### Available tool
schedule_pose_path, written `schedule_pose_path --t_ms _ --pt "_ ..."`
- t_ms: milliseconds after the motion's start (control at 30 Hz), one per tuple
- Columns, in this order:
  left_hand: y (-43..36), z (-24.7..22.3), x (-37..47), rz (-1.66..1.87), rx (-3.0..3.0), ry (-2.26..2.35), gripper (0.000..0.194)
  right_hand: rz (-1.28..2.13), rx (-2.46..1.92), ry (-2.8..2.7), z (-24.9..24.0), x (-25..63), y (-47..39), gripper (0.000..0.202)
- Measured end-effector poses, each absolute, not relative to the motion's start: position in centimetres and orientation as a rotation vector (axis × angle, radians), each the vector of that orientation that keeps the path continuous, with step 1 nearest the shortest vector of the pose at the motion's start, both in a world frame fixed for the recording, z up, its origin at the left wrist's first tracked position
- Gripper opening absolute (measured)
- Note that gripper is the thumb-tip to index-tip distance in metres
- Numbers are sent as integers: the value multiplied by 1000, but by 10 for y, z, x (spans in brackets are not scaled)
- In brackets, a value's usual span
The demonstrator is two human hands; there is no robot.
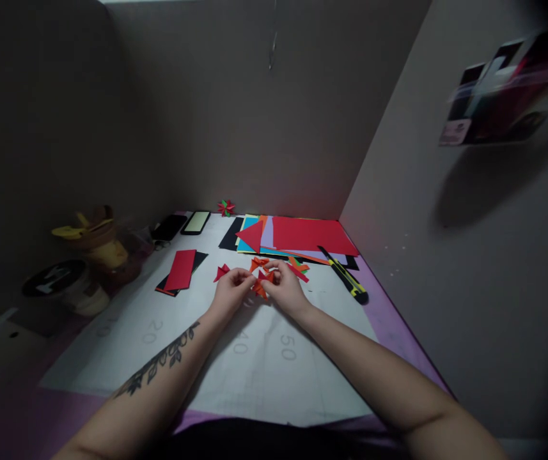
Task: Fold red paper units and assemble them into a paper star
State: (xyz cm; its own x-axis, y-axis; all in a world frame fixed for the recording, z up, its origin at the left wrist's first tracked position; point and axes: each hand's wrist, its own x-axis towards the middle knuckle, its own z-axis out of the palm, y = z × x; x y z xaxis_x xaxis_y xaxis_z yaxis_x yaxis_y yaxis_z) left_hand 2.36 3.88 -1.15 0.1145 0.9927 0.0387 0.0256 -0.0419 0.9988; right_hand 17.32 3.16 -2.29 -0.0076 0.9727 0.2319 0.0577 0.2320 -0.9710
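Between both hands is a small red and orange folded paper piece (261, 289). My left hand (231, 291) pinches its left side with thumb and forefinger. On the other side, my right hand (287, 291) has its fingers closed around the piece's right edge. A red folded paper unit (222, 273) lies just left of my left hand. Beyond the fingertips sits an orange folded unit (258, 262), and green and orange folded strips (298, 265) lie behind my right hand. The fingers cover part of the held piece.
Coloured paper sheets (312, 234) are stacked at the back, with a yellow-and-black utility knife (345, 278) at right. Red cards (180, 269) lie left. Phones (195, 222), a red-green paper star (226, 207) and a holder of tools (94, 239) stand farther off.
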Motion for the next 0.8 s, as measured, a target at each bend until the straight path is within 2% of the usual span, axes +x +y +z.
schedule_pose_path --t_ms 167,400,633,800 --pt "40 -8 21 1050 1384 1126 30 1074 -1045 -1329 -23 172 32 30" --pt "47 -14 19 1176 1319 1265 31 1114 -1048 -1238 -20 173 37 29" --pt "36 -10 28 1106 1383 1093 26 1050 -1038 -1298 -22 177 38 27" --pt "36 -9 27 1103 1307 1167 26 1180 -1011 -1280 -25 177 38 23"
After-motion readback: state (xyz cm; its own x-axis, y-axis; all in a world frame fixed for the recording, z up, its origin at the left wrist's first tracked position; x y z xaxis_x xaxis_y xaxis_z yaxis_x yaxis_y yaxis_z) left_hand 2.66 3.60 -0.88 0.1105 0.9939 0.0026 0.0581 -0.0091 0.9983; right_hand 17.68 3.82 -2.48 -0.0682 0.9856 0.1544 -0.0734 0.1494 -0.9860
